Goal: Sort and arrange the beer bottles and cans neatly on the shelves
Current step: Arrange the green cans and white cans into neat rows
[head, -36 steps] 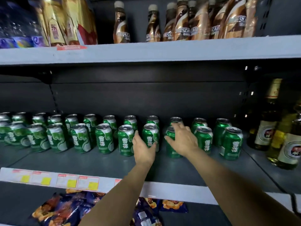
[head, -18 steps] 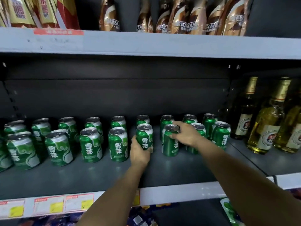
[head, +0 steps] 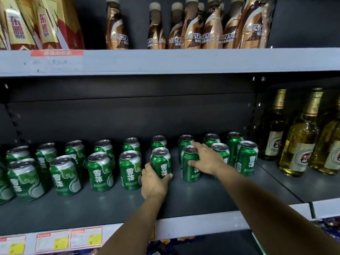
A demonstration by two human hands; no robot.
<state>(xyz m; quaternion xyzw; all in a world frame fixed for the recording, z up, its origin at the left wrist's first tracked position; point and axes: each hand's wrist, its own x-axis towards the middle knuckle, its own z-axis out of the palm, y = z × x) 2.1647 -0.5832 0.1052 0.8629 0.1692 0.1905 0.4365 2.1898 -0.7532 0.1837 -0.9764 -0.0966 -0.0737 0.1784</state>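
Two rows of green beer cans stand on the dark middle shelf (head: 193,203). My left hand (head: 153,182) grips the lower part of one front-row green can (head: 161,161) from the left and below. My right hand (head: 207,159) holds the neighbouring green can (head: 190,171), fingers over its top and thumb on its side. More green cans (head: 100,171) run off to the left, and two further cans (head: 246,157) stand right of my right hand. Glass beer bottles (head: 298,142) with gold foil necks stand at the far right of the shelf.
The upper shelf (head: 184,59) carries brown coffee bottles (head: 191,28) and gold-and-red packs (head: 42,24). Price tags (head: 86,238) line the front edge of the middle shelf. A vertical divider edge (head: 311,208) separates the bottle section at the right.
The view has drawn closer to the cans. Both hands still hold the same two front-row cans; the two cans now stand slightly farther apart.
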